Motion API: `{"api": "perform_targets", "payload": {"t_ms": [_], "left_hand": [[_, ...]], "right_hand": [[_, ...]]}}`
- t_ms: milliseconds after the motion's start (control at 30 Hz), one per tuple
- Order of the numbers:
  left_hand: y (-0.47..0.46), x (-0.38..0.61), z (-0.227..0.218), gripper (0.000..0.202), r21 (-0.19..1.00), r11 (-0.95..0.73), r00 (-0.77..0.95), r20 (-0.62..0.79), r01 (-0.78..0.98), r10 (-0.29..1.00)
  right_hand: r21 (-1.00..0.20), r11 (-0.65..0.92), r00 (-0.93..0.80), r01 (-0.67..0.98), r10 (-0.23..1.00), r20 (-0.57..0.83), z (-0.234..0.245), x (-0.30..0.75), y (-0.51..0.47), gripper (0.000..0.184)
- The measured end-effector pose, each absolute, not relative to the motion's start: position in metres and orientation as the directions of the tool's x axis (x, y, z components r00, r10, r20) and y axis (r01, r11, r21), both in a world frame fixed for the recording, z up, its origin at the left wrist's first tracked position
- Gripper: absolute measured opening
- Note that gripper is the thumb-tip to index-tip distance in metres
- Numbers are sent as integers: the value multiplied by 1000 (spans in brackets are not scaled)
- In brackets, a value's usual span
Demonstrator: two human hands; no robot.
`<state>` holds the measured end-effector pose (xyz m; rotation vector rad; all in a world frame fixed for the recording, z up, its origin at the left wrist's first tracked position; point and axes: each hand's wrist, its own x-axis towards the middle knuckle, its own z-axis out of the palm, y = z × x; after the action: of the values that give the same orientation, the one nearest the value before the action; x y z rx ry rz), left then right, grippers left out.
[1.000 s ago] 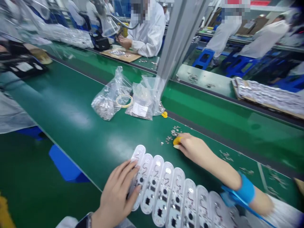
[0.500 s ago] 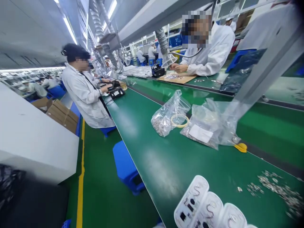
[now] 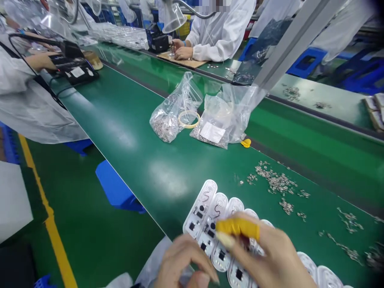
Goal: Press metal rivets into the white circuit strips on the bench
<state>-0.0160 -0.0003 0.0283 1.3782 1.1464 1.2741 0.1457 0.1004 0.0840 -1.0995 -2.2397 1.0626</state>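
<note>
A row of white rounded plastic housings with small circuit boards and thin wires inside lies at the front of the green bench. My right hand is over this row, a yellow finger cot on its index finger and a pale one on the thumb. Those two fingertips are close together above the second housing; whatever lies between them is too small or hidden to name. Beside the near ends of the housings is my left hand, its fingers loosely curved and the thumb apart, nothing visible in it.
Small metal parts are scattered in piles beyond the housings. Two clear bags of metal parts and a cream ring lie farther back, near a slanted post. A blue stool stands at left. Co-workers sit across and at left.
The view has swung down and to the right, so the row of housings and the metal parts show more fully. Both of my hands have come into view at the row.
</note>
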Motion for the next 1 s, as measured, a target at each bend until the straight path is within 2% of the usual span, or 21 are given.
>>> {"api": "perform_targets", "payload": {"t_ms": [67,100,167,200,300,433,567,667,767,867,933,1000], "left_hand": [[7,-29,28,19,818,-330,54,346,471,937],[10,-34,26,20,696,-350,102,372,626,923],[12,-42,22,31,492,-372,221,338,787,915],[12,-43,19,35,439,-372,247,317,818,916],[9,-42,11,37,422,-353,225,324,835,919],[8,-37,7,36,471,-327,167,349,820,922],[10,-41,11,35,461,-354,197,354,814,914],[9,-45,12,39,424,-395,268,329,815,906],[8,-49,8,44,368,-439,335,314,820,888],[8,-52,3,45,313,-468,365,336,826,868],[8,-53,1,45,298,-484,374,358,823,856],[8,-53,1,45,308,-499,373,387,810,843]], "right_hand": [[-684,470,-571,557,815,95,74,136,122,17],[-631,493,-573,599,815,92,68,131,130,18],[-535,515,-598,670,801,24,59,125,140,16],[-500,520,-611,693,791,-23,55,123,142,16],[-439,519,-623,733,772,-128,51,121,141,15],[-378,554,-633,741,765,-119,54,121,142,17],[-268,656,-675,706,738,27,55,116,137,22],[-80,771,-747,632,634,200,55,108,124,27],[54,819,-803,571,544,243,54,100,113,27],[49,815,-805,577,559,199,52,102,110,27],[-25,799,-785,600,595,174,52,112,108,27],[-151,766,-749,625,643,160,55,127,104,26]]}}
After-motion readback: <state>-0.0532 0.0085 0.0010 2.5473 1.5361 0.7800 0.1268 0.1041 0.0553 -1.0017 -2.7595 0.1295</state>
